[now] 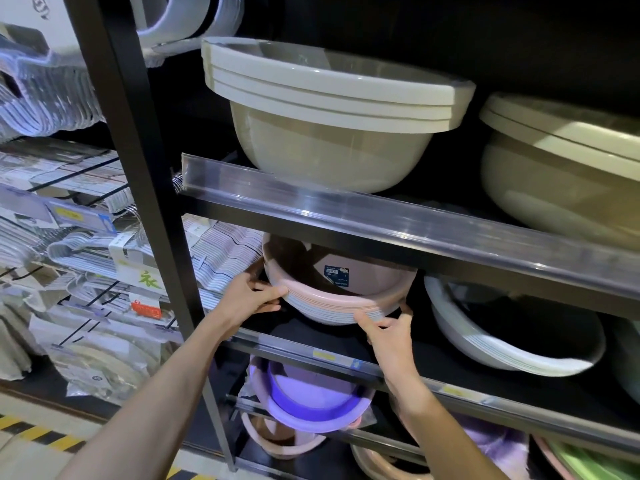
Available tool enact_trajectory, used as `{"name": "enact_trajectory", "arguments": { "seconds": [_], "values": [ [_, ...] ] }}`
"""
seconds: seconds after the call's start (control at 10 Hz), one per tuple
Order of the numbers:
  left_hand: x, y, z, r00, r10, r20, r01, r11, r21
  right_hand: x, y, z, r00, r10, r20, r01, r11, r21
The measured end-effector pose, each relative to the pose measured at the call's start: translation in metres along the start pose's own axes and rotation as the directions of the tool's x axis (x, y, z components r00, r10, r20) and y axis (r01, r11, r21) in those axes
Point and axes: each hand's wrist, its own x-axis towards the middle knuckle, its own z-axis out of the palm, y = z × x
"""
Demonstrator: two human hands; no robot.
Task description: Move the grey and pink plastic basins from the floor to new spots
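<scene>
Pink basin stack (332, 299) gripped at rim by fingers (273, 292) of both hands, tilted on middle shelf (433, 368). Placing step; next, likely push deeper, release.

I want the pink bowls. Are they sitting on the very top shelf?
No. The pink basin stack sits on the middle shelf, held by the left hand and right hand.

We cannot see the back of the pink basin stack (332, 299), which the shelf rail (398, 220) above it covers, and the print on its blue label (336, 274) is too small for us to read. The beige basin (561, 174) at the right is cut off by the picture's edge. The fingers of our right hand (388, 336) curl out of sight under the stack's rim.
</scene>
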Motion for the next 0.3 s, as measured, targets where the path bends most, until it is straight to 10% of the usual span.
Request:
{"name": "enact_trajectory", "arguments": {
  "seconds": [0.3],
  "values": [
    [-0.035, -0.009, 0.006, 0.994, 0.113, -0.001, -0.105, 0.921, 0.374, -0.008, -0.010, -0.037, 0.997, -0.025, 0.079, 0.032, 0.995, -0.094]
  ]
}}
